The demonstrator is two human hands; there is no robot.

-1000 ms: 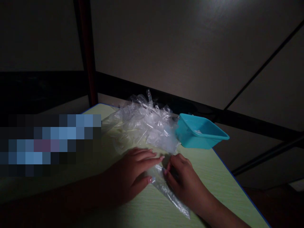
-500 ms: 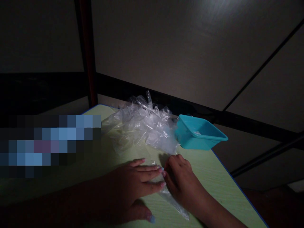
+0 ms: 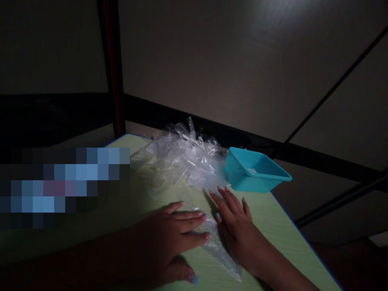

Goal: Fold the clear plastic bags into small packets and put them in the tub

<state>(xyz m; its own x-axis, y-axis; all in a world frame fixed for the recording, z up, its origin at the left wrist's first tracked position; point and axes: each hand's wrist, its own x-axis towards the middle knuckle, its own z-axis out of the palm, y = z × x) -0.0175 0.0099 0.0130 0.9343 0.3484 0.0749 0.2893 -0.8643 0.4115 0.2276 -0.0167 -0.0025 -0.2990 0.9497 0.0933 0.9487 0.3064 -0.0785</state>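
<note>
A clear plastic bag (image 3: 216, 238) lies flat on the light green table (image 3: 291, 246), slanting down between the two hands. My left hand (image 3: 176, 236) rests with spread fingers, their tips on the left edge of this bag. On the bag's right side, my right hand (image 3: 238, 228) has its fingers apart and holds nothing, its fingertips just short of a heap of crumpled clear plastic bags (image 3: 184, 157). Part of the flat bag is hidden under the left fingers.
A turquoise plastic basket (image 3: 257, 182) stands at the table's back right edge, touching the heap, with something small and pale inside. Behind the table are dark panels. A pixelated patch covers the left side.
My right hand has opened from a closed pose, its fingers now stretched forward toward the heap. My left hand and the flat bag have stayed nearly still.
</note>
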